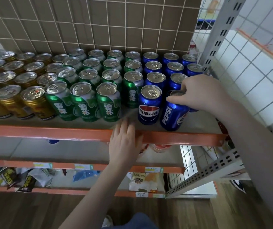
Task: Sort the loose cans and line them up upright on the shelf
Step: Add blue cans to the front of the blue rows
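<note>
At the shelf's (82, 134) front right, the right hand (203, 93) grips a blue can (173, 113) by its rim, placing it; the left hand (124, 142) rests open on the edge. Next: square it upright beside its neighbour (149, 106).

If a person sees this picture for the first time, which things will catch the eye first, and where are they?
First, the right hand gripping the top of a blue Pepsi can at the front right of the shelf. Then the upright cans in colour blocks: gold cans left, green cans in the middle, blue to the right. The left hand rests open on the orange shelf edge.
</note>
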`<state>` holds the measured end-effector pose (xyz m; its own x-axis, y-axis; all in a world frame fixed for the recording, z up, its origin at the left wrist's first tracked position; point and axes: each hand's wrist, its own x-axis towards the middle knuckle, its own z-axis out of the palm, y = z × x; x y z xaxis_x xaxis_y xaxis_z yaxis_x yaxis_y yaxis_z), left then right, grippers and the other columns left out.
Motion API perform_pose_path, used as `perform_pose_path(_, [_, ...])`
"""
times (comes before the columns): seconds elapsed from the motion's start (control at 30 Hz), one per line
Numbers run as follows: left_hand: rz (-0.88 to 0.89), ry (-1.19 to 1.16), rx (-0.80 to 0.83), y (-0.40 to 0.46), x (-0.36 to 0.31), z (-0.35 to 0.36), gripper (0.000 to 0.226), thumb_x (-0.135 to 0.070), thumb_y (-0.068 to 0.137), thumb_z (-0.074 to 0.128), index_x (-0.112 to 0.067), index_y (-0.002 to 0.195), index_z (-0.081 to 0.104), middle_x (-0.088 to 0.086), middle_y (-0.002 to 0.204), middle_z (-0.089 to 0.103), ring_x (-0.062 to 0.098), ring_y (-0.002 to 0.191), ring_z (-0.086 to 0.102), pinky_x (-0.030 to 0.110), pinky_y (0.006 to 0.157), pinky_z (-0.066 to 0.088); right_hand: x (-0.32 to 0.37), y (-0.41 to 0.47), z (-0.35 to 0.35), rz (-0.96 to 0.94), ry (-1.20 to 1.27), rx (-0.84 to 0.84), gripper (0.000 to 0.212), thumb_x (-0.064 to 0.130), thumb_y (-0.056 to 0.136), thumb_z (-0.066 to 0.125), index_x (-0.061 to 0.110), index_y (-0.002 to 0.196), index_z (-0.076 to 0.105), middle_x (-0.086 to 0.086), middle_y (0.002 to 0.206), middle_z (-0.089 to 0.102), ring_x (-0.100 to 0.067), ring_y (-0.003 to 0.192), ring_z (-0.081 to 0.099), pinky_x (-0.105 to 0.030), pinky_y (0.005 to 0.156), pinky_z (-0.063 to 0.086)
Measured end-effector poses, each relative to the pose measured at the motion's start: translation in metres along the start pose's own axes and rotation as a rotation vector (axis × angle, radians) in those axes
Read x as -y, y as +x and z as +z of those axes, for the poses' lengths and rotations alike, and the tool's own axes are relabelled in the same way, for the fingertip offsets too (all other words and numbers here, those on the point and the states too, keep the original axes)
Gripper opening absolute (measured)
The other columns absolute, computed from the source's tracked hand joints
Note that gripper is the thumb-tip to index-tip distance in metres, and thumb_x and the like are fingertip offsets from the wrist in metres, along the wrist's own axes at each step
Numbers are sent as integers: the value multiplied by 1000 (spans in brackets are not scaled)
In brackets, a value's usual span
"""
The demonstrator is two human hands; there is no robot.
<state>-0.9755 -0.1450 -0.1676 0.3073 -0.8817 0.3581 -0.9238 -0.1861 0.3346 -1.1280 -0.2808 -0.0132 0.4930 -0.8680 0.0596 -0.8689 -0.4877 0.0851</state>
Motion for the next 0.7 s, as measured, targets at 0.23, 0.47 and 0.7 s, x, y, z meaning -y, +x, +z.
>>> perform_pose_path(0.23, [64, 93, 5, -3, 6, 9, 50, -44, 82, 44, -7, 106, 65, 16, 110, 65, 35, 102, 61, 45, 95, 45, -7, -4, -13, -214, 159, 191, 53, 45, 79, 65, 22, 125, 55, -2, 116, 59, -20, 100, 54, -39, 82, 48])
perform_pose_path(0.47, [72, 93, -7, -1, 9, 11, 49, -45, 82, 44, -8, 105, 66, 14, 107, 66, 33, 97, 62, 41, 90, 48, 4, -6, -10, -142, 141, 47, 43, 51, 76, 65, 18, 104, 65, -2, 87, 63, -19, 80, 57, -37, 70, 52])
perform_pose_path(0.7, [81, 114, 22, 0, 10, 9, 48, -44, 82, 43, -8, 105, 66, 13, 106, 66, 32, 94, 63, 39, 87, 48, 6, -6, -4, -67, 157, -63, 48, 51, 77, 63, 8, 98, 63, -8, 84, 64, -23, 78, 58, -41, 71, 52])
